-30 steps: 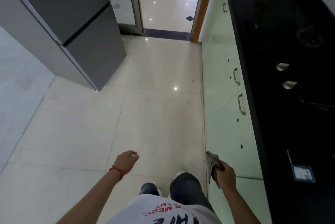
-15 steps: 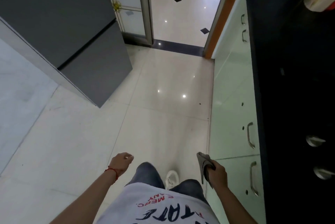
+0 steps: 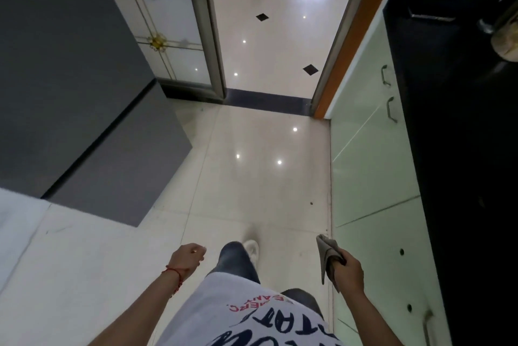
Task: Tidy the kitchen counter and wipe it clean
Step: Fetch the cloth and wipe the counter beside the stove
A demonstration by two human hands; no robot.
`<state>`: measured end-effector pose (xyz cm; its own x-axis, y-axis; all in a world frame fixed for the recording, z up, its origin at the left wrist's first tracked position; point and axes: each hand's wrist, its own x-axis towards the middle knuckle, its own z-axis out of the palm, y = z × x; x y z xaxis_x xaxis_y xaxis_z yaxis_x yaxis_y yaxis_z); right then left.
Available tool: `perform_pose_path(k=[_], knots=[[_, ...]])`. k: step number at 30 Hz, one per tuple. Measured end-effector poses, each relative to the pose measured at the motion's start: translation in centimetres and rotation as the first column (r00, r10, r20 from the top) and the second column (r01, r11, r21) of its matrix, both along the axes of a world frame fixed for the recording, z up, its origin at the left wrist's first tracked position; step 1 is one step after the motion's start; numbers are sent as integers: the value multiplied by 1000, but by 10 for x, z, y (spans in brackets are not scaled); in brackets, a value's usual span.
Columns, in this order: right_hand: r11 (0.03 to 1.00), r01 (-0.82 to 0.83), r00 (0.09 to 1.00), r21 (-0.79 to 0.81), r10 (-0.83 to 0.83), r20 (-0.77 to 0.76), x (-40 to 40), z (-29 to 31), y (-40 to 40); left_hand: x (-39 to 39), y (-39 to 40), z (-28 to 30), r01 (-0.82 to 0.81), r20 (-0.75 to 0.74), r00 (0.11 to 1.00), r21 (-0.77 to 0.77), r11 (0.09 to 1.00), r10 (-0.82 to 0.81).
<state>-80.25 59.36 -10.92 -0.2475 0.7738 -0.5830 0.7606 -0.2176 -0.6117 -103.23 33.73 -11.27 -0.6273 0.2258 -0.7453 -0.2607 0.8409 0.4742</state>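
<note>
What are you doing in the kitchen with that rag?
A person is walking across the kitchen floor toward the open doorway. The right hand is shut on a folded grey cloth, carried low beside the pale green cabinets. The left hand is loosely curled and carries nothing. The black counter runs along the right, and the cloth is not touching it, so no wiping is happening at this moment.

Bright daylight glares off the glossy floor [image 3: 260, 149] beyond the doorway. The black counter [image 3: 462, 149] sinks into darkness. Wide-angle bending at edges; the shoe [image 3: 251, 247] blurs.
</note>
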Motion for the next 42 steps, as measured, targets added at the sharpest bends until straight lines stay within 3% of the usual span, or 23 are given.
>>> perform_pose_path(k=[5,11,16,20,24,31,37,42], knots=[[999,28,999,21,-29,34,-40,3,35,-91,94,21,133,-50,990,47,990,-131],[991,132,990,-30,-130,50,-81,0,86,-157,191,27,107,-51,993,122,987,-102],[989,145,989,-25,-144,41,-131,-4,157,-192,254,12,136,-19,991,87,987,-134],[992,123,992,-9,-123,-13,-175,3,222,-221,293,11,184,-21,983,4,983,-184],[995,98,992,5,-97,-77,-219,17,280,-255,338,14,196,-36,980,17,981,-195],[974,225,958,24,-217,-186,-267,38,335,-306,431,12,316,-9,949,32,948,-316],[884,467,844,-11,-449,-292,-288,70,370,-333,560,21,612,-34,791,55,789,-611],[676,736,645,29,-688,-333,-289,91,391,-327,692,56,881,-211,473,90,465,-855]])
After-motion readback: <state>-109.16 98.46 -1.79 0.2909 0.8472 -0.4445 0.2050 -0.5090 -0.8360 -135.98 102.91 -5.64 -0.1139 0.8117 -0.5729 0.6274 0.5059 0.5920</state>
